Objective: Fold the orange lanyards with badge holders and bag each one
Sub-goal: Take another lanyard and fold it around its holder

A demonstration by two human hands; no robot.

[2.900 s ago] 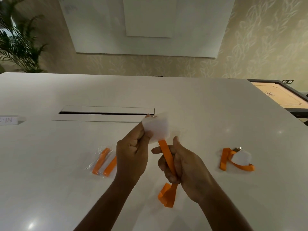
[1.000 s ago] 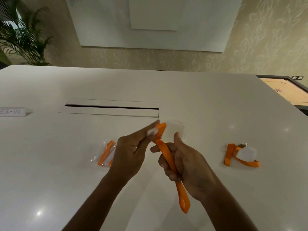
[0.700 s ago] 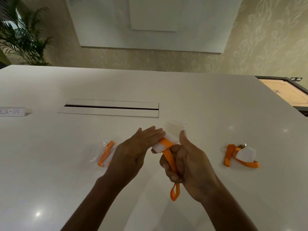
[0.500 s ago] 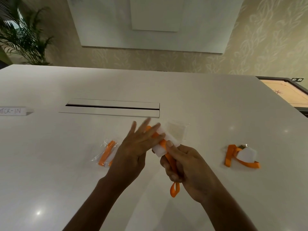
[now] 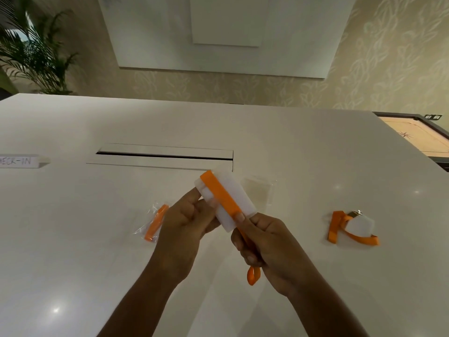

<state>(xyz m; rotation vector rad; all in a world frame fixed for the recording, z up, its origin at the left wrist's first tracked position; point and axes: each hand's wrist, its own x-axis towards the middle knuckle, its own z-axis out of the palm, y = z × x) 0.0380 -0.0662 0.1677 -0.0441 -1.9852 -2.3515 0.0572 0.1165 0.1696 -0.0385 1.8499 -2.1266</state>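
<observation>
Above the white table I hold a white badge holder with its orange lanyard laid flat along its face. My left hand pinches the holder's left edge. My right hand presses the strap onto the holder with the thumb and grips the rest, a small loop hanging below the fist. An empty clear bag lies just behind the holder. A bagged lanyard rests to the left, partly hidden by my left hand. A loose lanyard with badge holder lies at the right.
A long cable slot with a lid is set in the table behind my hands. A white sign block stands at the far left edge. A potted palm is beyond the table's left corner, a carrom board at the right.
The strap, hanging long before, is now folded up along the badge holder with only a short loop left below my right fist. My left hand moved from flat fingers to pinching the holder's edge.
</observation>
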